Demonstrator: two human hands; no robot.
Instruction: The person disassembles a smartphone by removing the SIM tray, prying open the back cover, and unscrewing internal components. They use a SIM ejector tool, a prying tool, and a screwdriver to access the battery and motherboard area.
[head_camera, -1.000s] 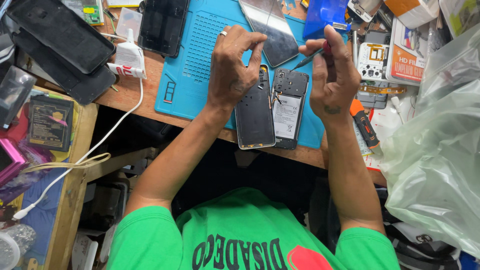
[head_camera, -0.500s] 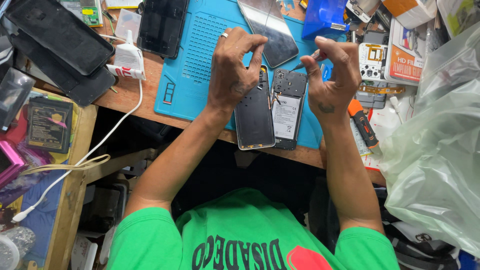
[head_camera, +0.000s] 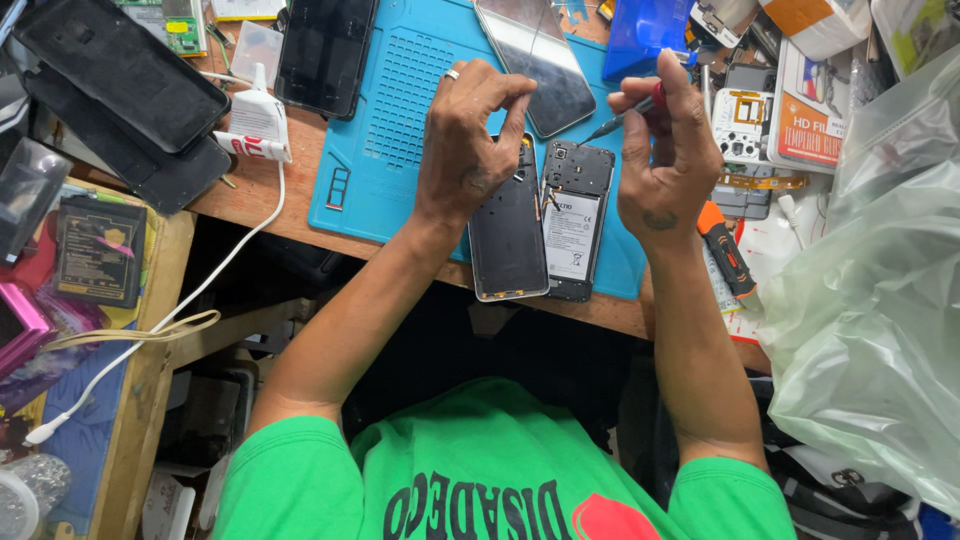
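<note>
Screwdriver (head_camera: 622, 118) tip hard to see, hands — left (head_camera: 468, 150), right (head_camera: 668, 160) — hiding phone (head_camera: 574, 220) top

Green short-sleeve tee w/ black print, ring (head_camera: 452, 74) on left hand (head_camera: 468, 150).

Your opened phone (head_camera: 572, 220) lies face down on the blue mat (head_camera: 400, 90), battery exposed; its dark back cover (head_camera: 507, 240) rests touching its left side. You hold a red-tipped screwdriver (head_camera: 628, 113) angled above the phone's top.

Bare blue mat (head_camera: 400, 110) left of the left hand (head_camera: 465, 150) gives passage; boxes (head_camera: 810, 110) and plastic bag (head_camera: 880, 300) crowd the right.
</note>
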